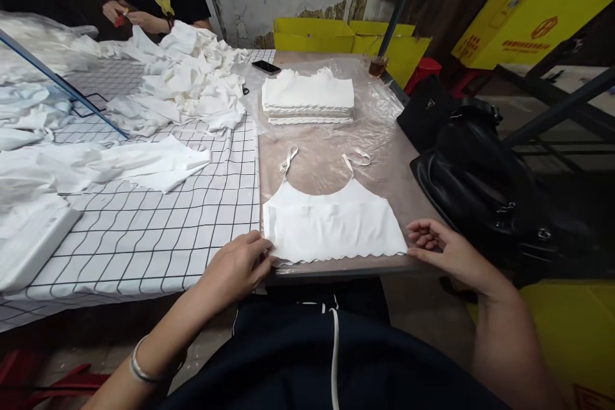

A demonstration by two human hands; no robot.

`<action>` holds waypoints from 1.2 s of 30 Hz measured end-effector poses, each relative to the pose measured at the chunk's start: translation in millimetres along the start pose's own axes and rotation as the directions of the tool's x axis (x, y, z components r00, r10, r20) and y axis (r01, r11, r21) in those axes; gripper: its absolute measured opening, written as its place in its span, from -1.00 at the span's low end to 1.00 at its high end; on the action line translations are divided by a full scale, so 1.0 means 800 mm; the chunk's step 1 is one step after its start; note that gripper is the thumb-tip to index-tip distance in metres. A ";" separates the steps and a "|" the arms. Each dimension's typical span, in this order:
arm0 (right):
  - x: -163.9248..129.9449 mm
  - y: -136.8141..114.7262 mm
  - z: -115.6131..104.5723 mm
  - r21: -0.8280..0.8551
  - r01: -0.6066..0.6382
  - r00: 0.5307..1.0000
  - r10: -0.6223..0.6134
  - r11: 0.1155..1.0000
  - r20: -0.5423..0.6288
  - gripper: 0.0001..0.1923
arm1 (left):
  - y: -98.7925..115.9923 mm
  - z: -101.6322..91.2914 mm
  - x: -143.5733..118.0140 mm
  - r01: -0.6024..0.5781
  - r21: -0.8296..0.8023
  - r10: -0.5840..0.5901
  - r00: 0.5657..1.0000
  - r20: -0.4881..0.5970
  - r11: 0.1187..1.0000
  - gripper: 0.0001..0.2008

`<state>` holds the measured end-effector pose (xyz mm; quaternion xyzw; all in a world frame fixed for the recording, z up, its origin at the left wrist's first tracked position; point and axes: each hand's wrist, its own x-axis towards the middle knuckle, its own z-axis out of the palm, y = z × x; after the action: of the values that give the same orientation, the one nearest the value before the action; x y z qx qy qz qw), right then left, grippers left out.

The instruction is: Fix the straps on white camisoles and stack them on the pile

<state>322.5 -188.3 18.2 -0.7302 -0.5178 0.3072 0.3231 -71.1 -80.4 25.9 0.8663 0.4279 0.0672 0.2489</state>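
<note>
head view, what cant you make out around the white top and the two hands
- Left hand: fingertips tucked at the white top corner; grip unclear.
- Right hand: curled beside the hem; contact unclear.
- Folded stack: count too small to tell.
- Phone: screen dark.
- Black bag: right part lost in shadow.
- Co-worker's hands: red item too small to identify.

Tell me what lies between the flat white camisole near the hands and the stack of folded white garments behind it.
In the head view, only the camisole's two straps and clear plastic sheeting lie before the folded stack.
</note>
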 end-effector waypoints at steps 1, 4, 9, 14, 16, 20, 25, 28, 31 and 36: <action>-0.001 -0.004 0.001 -0.027 0.050 0.998 -0.050 0.998 -0.031 -0.53 | 0.000 -0.008 0.005 -0.023 -0.045 0.022 1.000 -0.020 0.999 -0.73; 0.004 -0.021 0.033 -0.180 0.278 0.958 -0.287 0.944 -0.028 -0.58 | 0.002 -0.030 0.044 -0.044 -0.127 0.028 0.991 -0.128 0.991 -0.71; 0.011 -0.032 0.118 -0.447 0.528 0.849 -0.465 0.722 0.252 -0.51 | -0.009 -0.033 0.170 0.192 0.019 -0.177 0.935 -0.306 0.981 -0.74; 0.006 -0.025 0.132 -0.446 0.534 0.845 -0.471 0.718 0.254 -0.48 | -0.026 -0.023 0.251 0.288 -0.104 -0.304 0.926 -0.222 0.952 -0.82; 0.003 -0.023 0.128 -0.422 0.527 0.849 -0.470 0.737 0.241 -0.48 | -0.030 -0.029 0.260 0.278 -0.413 -0.371 0.914 -0.164 0.867 -0.79; 0.010 -0.029 0.116 -0.311 0.504 0.862 -0.446 0.806 0.241 -0.54 | -0.035 -0.047 0.253 0.240 -0.907 -0.285 0.948 0.142 0.345 -0.77; 0.074 -0.090 0.091 -0.040 0.447 0.894 -0.445 0.894 0.052 -0.72 | -0.019 -0.051 0.225 0.069 -0.947 0.065 0.993 0.094 0.312 -0.54; 0.136 -0.139 0.091 0.197 0.428 0.882 -0.456 0.882 0.121 -0.54 | -0.002 -0.049 0.205 -0.127 -0.876 0.260 0.966 -0.002 0.465 -0.57; 0.183 -0.174 0.103 0.350 0.329 0.769 -0.464 0.877 0.441 -0.29 | 0.005 -0.053 0.189 -0.295 -0.734 0.308 0.943 -0.123 0.612 -0.64; 0.167 -0.198 0.113 -0.045 0.414 0.868 -0.380 0.909 0.318 -0.80 | -0.010 -0.050 0.178 -0.299 -0.511 0.186 0.947 -0.260 0.806 -0.72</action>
<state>200.4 -6.6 73.7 -0.5691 -0.7166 0.3126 0.2547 -0.7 49.1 42.9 0.7963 0.2989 0.3027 0.4301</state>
